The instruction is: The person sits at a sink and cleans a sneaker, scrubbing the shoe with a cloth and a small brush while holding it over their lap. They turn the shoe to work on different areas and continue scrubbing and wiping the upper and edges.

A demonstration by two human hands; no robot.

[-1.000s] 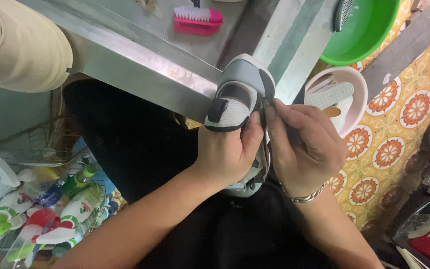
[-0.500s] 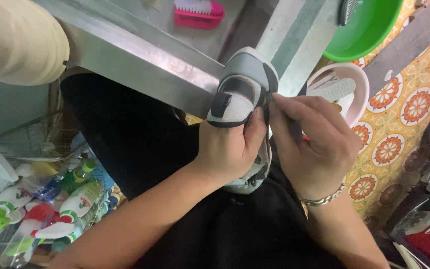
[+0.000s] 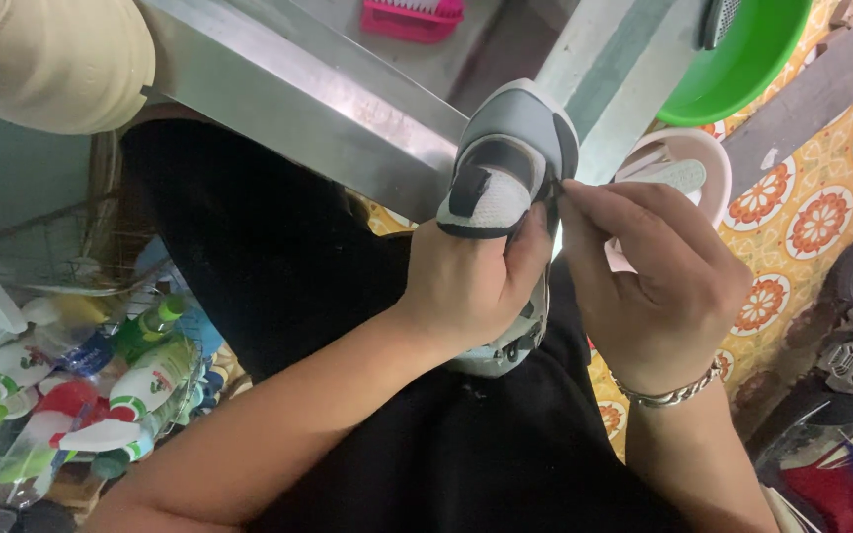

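Both hands work over your lap, below the steel table edge (image 3: 328,109). Your left hand (image 3: 466,286) closes around the grey shoe (image 3: 510,163) — toe up, steadying it — while your right hand (image 3: 659,286) pinches something small at its side; what, I cannot tell.

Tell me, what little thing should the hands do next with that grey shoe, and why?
Probably a small pull at the shoe's side edge. The left hand grips the grey shoe upright over the lap, and the right hand's fingertips pinch something thin there, too small to identify. With the shoe steadied and the pinch set, drawing it out seems the likely next bit.
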